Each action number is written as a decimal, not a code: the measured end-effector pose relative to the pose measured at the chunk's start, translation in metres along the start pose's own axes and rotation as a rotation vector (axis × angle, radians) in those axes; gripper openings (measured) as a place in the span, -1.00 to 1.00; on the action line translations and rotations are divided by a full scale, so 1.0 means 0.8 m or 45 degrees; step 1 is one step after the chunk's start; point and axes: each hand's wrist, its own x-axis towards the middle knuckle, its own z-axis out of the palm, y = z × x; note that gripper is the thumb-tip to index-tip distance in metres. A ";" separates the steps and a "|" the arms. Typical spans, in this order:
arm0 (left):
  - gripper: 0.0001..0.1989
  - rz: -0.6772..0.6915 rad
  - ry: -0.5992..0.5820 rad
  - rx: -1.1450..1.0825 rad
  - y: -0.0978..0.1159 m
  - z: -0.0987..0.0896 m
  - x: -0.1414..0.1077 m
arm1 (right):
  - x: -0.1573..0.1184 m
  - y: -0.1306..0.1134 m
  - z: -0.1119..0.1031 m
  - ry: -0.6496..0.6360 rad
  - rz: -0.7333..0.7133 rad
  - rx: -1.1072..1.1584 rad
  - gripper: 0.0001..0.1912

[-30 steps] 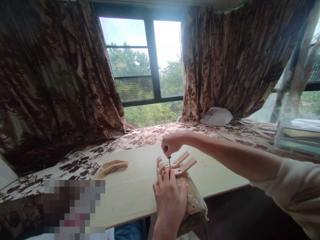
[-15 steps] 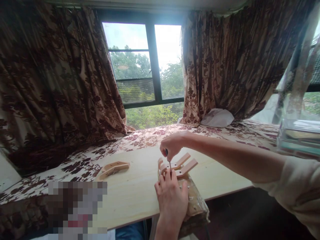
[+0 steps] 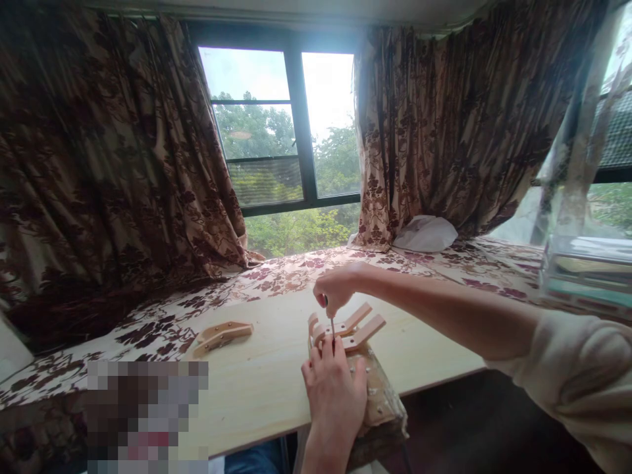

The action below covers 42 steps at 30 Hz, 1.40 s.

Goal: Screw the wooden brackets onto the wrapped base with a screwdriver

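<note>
over the last second little has changed: the right hand [image 3: 336,289] has turned slightly, hiding more of the dark handle, while the left hand [image 3: 336,388] has kept its place. the right fist is clenched around a slim screwdriver [image 3: 332,327] with a dark handle and thin metal shaft, pointing nearly straight down. its tip is lost behind the left fingertips. the left hand lies palm down, fingers forward, thumb apart; whether it pinches anything cannot be told. under its fingertips is a pale, smooth wooden piece with bent arms and dark holes [image 3: 370,331], resting on a worn, tan, frayed-edged block [image 3: 382,395]. a similar angled wooden piece [image 3: 227,336] lies well to the left on a pale plywood board [image 3: 257,395]. the small turn suggests screwing at one unchanged spot.
</note>
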 end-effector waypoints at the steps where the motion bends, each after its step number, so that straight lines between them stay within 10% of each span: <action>1: -0.57 0.000 0.000 0.000 0.000 0.000 0.000 | 0.000 -0.001 -0.001 0.006 0.001 -0.003 -0.55; 42: -0.58 -0.001 -0.008 0.014 0.002 0.000 -0.003 | -0.003 -0.002 0.002 0.052 -0.021 -0.021 -0.70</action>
